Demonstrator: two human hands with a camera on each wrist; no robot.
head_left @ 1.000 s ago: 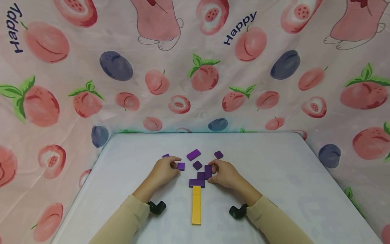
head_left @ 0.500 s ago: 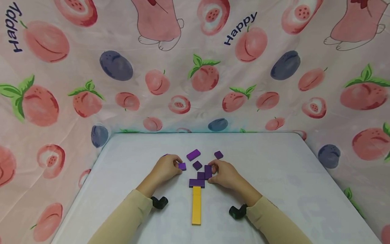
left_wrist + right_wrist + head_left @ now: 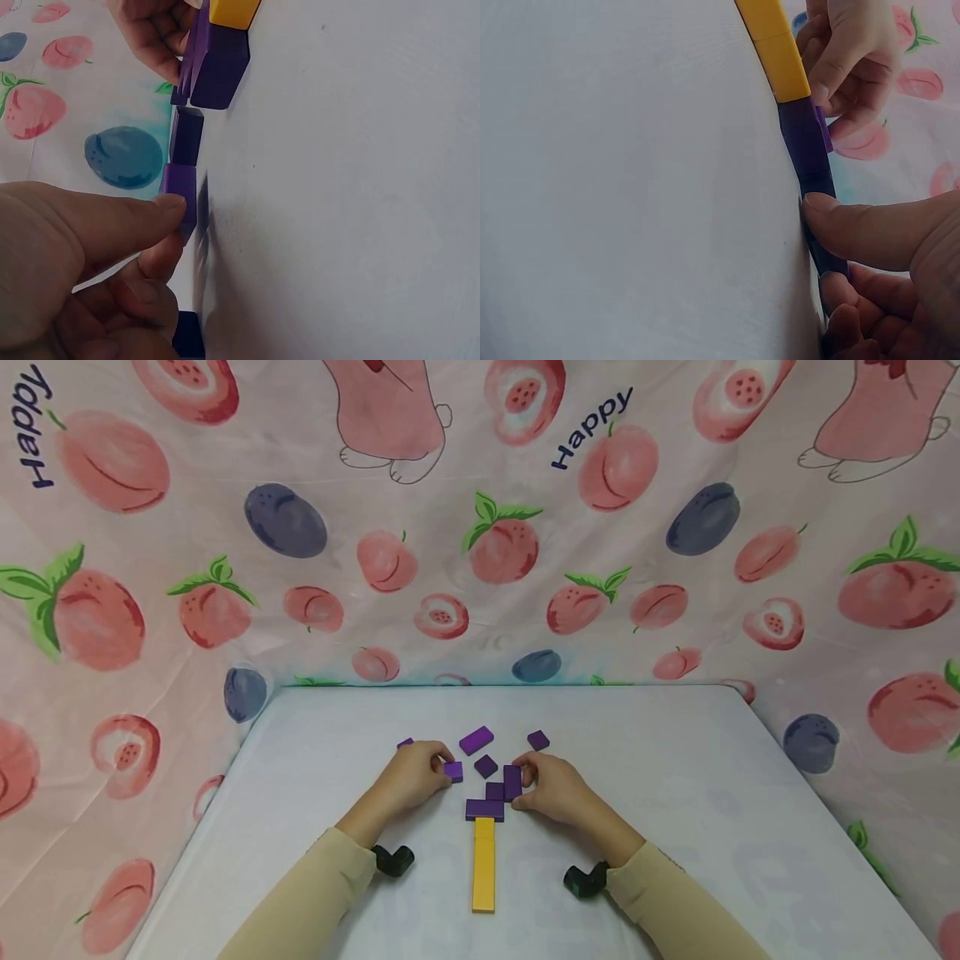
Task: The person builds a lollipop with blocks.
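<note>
My left hand point(image 3: 411, 772) pinches a small purple block point(image 3: 453, 772) between thumb and fingers. In the left wrist view, the thumb lies across that block's near face. To the right, my right hand point(image 3: 553, 787) holds an oblong dark purple block point(image 3: 512, 782), its thumb at the near end and its fingers near the far end. This block touches a small dark purple block point(image 3: 495, 792). That one stands against a crosswise purple block point(image 3: 484, 811), which meets the top of a yellow strip point(image 3: 483, 868) of blocks laid end to end.
Loose purple pieces lie farther back: an oblong block point(image 3: 476, 741), a small block point(image 3: 486, 767) and another small block point(image 3: 538, 740). A further purple block point(image 3: 406, 743) shows partly behind the left hand. The white table point(image 3: 675, 752) meets a fruit-printed cloth point(image 3: 480, 643) at its back.
The left hand has moved slightly right with its small purple block, closer to the middle pieces. The right hand and the oblong block beside it have stayed in place.
</note>
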